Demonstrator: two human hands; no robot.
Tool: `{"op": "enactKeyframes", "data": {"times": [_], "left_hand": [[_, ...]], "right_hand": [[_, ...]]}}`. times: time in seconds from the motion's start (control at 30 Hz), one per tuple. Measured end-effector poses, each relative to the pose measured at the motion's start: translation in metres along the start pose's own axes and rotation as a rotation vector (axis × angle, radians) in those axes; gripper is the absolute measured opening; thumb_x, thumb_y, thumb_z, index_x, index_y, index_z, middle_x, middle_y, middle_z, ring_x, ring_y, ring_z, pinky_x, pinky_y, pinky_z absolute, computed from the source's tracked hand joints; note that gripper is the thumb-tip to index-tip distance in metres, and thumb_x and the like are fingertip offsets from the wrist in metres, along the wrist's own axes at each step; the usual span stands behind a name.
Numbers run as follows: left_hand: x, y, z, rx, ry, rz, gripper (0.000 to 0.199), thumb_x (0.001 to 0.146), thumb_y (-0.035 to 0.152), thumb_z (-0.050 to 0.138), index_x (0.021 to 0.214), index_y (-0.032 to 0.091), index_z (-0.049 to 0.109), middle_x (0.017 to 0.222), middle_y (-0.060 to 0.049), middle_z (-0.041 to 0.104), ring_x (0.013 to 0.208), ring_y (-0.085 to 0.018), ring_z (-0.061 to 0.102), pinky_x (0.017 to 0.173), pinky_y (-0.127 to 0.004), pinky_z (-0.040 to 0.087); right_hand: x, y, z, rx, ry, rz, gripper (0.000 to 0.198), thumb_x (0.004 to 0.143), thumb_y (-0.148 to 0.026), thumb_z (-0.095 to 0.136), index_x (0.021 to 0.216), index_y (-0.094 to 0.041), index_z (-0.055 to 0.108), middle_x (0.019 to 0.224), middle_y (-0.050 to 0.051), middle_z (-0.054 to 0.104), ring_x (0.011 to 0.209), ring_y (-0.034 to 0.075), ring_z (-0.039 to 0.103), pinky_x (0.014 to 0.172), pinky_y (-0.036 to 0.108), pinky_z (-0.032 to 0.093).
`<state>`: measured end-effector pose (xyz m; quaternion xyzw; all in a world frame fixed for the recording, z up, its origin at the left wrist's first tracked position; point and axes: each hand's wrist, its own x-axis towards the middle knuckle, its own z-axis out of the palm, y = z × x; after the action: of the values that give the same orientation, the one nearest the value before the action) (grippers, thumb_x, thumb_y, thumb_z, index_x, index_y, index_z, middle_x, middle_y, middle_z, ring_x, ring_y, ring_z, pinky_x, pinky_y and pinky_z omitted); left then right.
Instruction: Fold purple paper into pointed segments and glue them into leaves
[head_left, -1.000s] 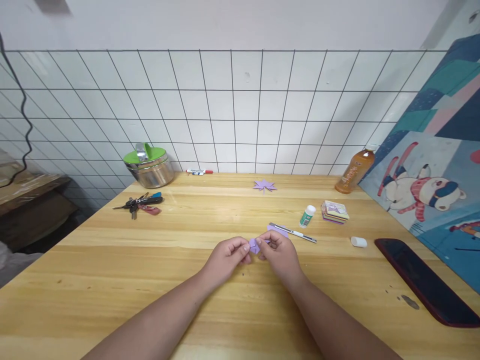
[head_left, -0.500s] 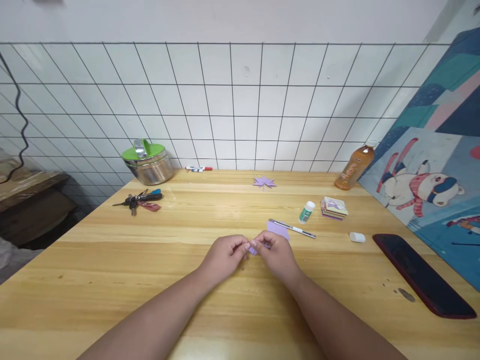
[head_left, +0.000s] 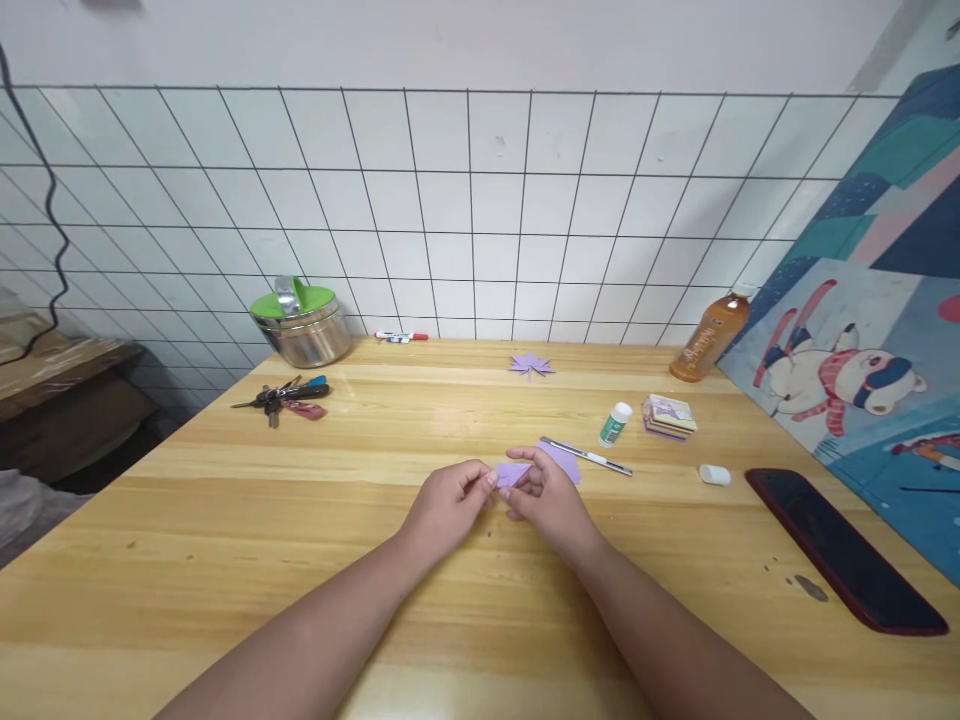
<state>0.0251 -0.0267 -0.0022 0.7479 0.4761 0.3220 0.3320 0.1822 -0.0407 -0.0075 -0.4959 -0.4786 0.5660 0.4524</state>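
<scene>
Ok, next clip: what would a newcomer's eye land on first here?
Probably the big, bright bear picture filling the right side, then the green-lidded steel pot at the back left. Near the centre, the left hand pinches a small folded purple paper, with the right hand at its other end. Beyond them, a purple leaf-shaped cutout lies near the tiled wall.

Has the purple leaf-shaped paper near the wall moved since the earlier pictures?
No. Judged against the tiled wall, the purple leaf-shaped paper lies in the same place, shifted neither left nor right.
</scene>
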Motion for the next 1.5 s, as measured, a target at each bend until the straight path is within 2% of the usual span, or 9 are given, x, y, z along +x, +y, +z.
{"op": "enactKeyframes", "data": {"times": [0.3,0.47,0.63,0.77,0.9,1.03,1.13,1.23,1.5], "left_hand": [[0.0,0.003,0.001,-0.009,-0.056,0.053,0.025,0.083,0.033,0.045,0.073,0.018,0.062,0.062,0.001,0.057,0.057,-0.012,0.047,0.054,-0.021,0.033],[0.003,0.002,0.001,-0.224,-0.07,-0.025,0.024,0.08,0.03,0.05,0.064,0.015,0.06,0.061,0.0,0.06,0.059,-0.012,0.052,0.058,-0.021,0.038],[0.005,-0.003,0.002,-0.295,-0.034,-0.078,0.023,0.079,0.031,0.053,0.065,0.015,0.061,0.061,-0.002,0.062,0.06,-0.013,0.055,0.06,-0.022,0.041],[0.004,-0.006,0.005,-0.259,-0.024,-0.071,0.021,0.079,0.033,0.053,0.074,0.015,0.064,0.069,-0.003,0.066,0.066,-0.015,0.058,0.063,-0.023,0.043],[0.001,-0.003,0.005,-0.33,-0.092,-0.04,0.024,0.079,0.033,0.056,0.095,0.017,0.064,0.088,-0.006,0.068,0.079,-0.017,0.062,0.07,-0.024,0.046],[0.0,-0.002,0.004,-0.245,-0.099,-0.041,0.019,0.078,0.031,0.056,0.082,0.016,0.067,0.082,-0.005,0.069,0.076,-0.018,0.063,0.069,-0.025,0.047],[0.002,-0.004,0.004,-0.224,-0.079,-0.088,0.017,0.077,0.029,0.056,0.076,0.016,0.067,0.076,-0.005,0.07,0.071,-0.017,0.063,0.065,-0.024,0.046],[0.005,-0.006,0.004,-0.265,0.003,-0.09,0.016,0.076,0.029,0.058,0.077,0.017,0.069,0.078,-0.005,0.07,0.074,-0.018,0.063,0.067,-0.025,0.047],[0.007,-0.006,0.009,-0.559,0.067,-0.21,0.017,0.067,0.03,0.068,0.078,0.016,0.068,0.077,-0.005,0.071,0.072,-0.017,0.064,0.069,-0.026,0.048]], "right_hand": [[0.001,-0.002,-0.007,0.025,-0.012,0.03,0.05,0.059,-0.027,0.07,0.104,-0.013,0.054,0.055,-0.006,0.054,0.052,0.01,0.052,0.06,0.027,0.049],[-0.001,-0.007,-0.004,0.016,-0.034,0.041,0.049,0.058,-0.028,0.07,0.103,-0.013,0.056,0.049,-0.007,0.053,0.048,0.01,0.052,0.056,0.025,0.047],[-0.001,-0.006,-0.006,0.077,-0.042,0.064,0.055,0.06,-0.033,0.072,0.11,-0.021,0.052,0.065,-0.005,0.053,0.063,0.011,0.055,0.058,0.028,0.051],[0.004,-0.001,-0.014,0.056,-0.017,0.064,0.032,0.065,-0.046,0.066,0.078,-0.018,0.055,0.071,-0.001,0.057,0.066,0.012,0.054,0.058,0.028,0.051],[0.007,0.003,-0.02,-0.289,0.026,-0.108,0.022,0.074,-0.04,0.057,0.073,-0.018,0.058,0.067,0.0,0.06,0.063,0.014,0.055,0.06,0.028,0.048],[0.003,0.001,-0.02,-0.583,-0.016,-0.308,0.014,0.079,-0.028,0.051,0.075,-0.02,0.061,0.073,0.001,0.064,0.069,0.014,0.058,0.067,0.027,0.045],[0.0,-0.001,-0.017,-0.591,0.032,-0.334,0.01,0.078,-0.026,0.053,0.084,-0.02,0.058,0.072,0.0,0.063,0.067,0.013,0.058,0.06,0.023,0.044],[-0.002,-0.002,-0.012,-0.559,0.087,-0.345,0.025,0.076,-0.031,0.057,0.099,-0.022,0.05,0.072,-0.002,0.06,0.064,0.012,0.057,0.054,0.021,0.042],[0.001,0.002,-0.006,-0.58,0.042,-0.336,0.01,0.078,-0.029,0.054,0.085,-0.021,0.055,0.072,-0.002,0.061,0.065,0.012,0.057,0.057,0.022,0.043]]}}
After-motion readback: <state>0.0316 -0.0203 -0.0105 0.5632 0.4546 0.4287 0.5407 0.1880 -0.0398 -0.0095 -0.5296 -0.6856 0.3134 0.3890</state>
